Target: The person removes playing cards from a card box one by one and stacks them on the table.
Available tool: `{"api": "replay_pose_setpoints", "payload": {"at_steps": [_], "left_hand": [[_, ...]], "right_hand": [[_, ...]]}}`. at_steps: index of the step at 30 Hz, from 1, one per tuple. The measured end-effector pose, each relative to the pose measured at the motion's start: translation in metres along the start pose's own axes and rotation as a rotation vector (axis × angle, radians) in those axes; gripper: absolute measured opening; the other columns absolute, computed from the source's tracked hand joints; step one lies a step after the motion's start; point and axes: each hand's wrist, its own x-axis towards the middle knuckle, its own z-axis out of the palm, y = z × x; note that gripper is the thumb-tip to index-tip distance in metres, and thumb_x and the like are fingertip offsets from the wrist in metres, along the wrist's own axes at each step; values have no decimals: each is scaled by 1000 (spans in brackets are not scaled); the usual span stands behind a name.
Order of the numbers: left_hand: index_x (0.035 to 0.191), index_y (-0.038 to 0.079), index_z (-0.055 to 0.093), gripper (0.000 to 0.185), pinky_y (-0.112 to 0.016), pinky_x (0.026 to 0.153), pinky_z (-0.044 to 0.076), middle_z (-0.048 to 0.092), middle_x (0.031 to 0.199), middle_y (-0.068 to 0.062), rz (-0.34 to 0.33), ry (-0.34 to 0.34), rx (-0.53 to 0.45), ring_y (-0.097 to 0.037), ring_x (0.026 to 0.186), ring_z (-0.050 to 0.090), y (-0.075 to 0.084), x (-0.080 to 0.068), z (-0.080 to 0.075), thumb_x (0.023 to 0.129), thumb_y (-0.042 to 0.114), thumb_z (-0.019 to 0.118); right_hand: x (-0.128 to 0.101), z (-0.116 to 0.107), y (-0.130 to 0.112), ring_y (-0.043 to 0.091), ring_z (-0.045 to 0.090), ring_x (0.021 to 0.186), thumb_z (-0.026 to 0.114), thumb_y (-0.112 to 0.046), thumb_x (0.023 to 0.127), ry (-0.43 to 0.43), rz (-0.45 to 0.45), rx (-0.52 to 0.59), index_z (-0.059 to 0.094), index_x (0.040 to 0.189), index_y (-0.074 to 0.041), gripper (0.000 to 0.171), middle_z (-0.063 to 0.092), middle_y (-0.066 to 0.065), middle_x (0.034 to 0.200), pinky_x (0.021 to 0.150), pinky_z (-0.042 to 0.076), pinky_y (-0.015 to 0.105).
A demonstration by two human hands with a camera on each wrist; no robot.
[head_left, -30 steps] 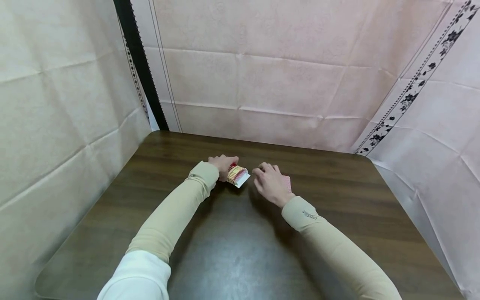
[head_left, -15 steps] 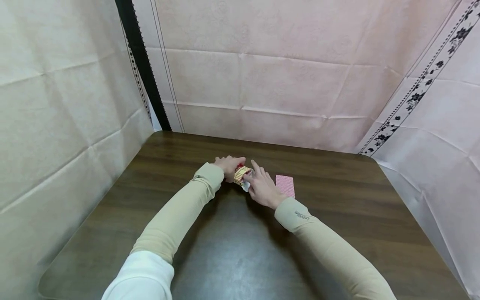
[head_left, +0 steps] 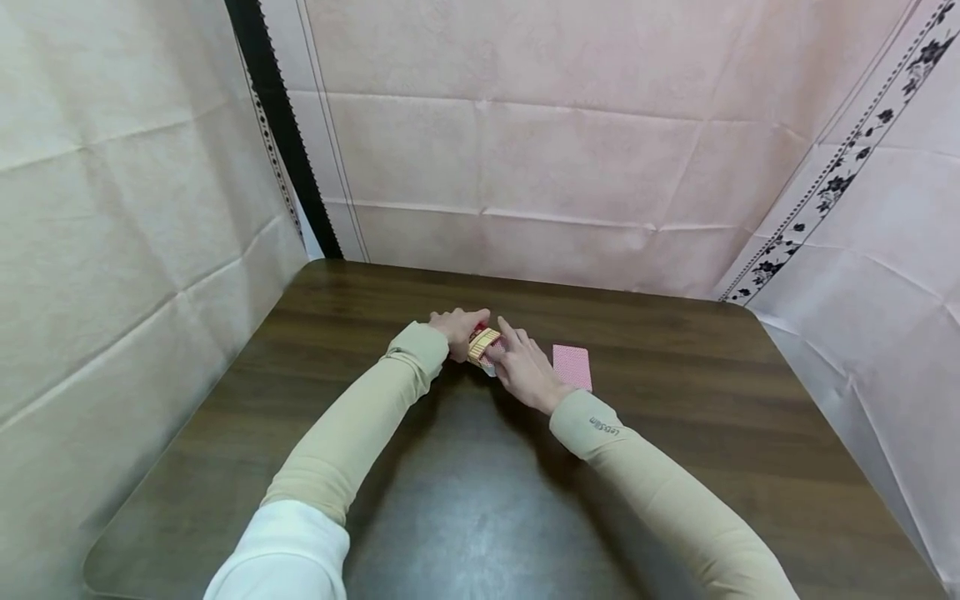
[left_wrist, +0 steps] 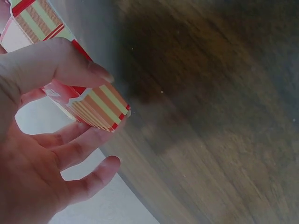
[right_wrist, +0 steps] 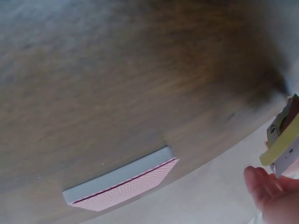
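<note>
My left hand (head_left: 453,331) grips a red-and-yellow striped playing-card box (left_wrist: 109,101), with the thumb along one face and fingers on the underside. The box is held out over the table. In the head view my right hand (head_left: 525,371) reaches to its flap end; the index finger points away from me and another digit lies at the mouth, partly hiding it. The box's yellow flap end (right_wrist: 282,142) shows in the right wrist view, with fingertips (right_wrist: 254,182) beside it. A stack of pink-backed playing cards (head_left: 572,367) lies flat on the table, right of my right hand.
The dark wooden table (head_left: 450,500) spreads around both arms, with its far edge beyond my hands. Pale cloth sheets (head_left: 525,167) hang behind the table and at both sides.
My right hand has moved left off the card stack's side and its fingers have reached the card box's mouth. My left hand with the box has shifted slightly right.
</note>
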Motion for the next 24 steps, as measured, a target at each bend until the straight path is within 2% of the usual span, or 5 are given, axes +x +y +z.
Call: {"api": "replay_pose_setpoints", "payload": {"at_steps": [6,10,15,19,24], "left_hand": [[121,22,42,66,-47,84,35,58,104,-9,-7,-6,-46,-27,82,52,-2,-2,-3,69,-3,74],[117,22,42,64,-43,77,36,57,100,-8,-40,-2,-43,-26,80,51,-5,0,-2,68,-3,73],[116,22,42,63,-41,73,37,56,98,-8,-75,-6,-39,-26,81,51,-8,0,0,67,-2,74],[116,22,42,64,-42,74,37,56,98,-9,-72,-13,-39,-26,81,51,-5,0,-1,67,-3,74],[116,21,42,64,-42,74,38,56,99,-9,-77,-10,-47,-27,83,51,-5,0,-4,66,-3,74]], "right_hand": [[-4,-3,6,36,52,122,63,-14,90,64,-42,6,67,117,-16,27,40,24,148,100,45,48],[-7,-6,8,34,53,119,63,-15,89,91,-54,24,65,124,-14,35,42,23,147,101,44,46],[-8,-9,6,32,55,114,68,-28,87,107,-42,45,69,113,-11,31,52,20,137,96,47,46],[-6,-10,4,30,55,110,69,-37,85,99,-1,37,67,103,-12,32,55,16,128,90,49,46],[-7,-13,3,30,56,107,67,-36,86,51,52,-24,61,107,-11,34,58,14,120,89,47,46]]}}
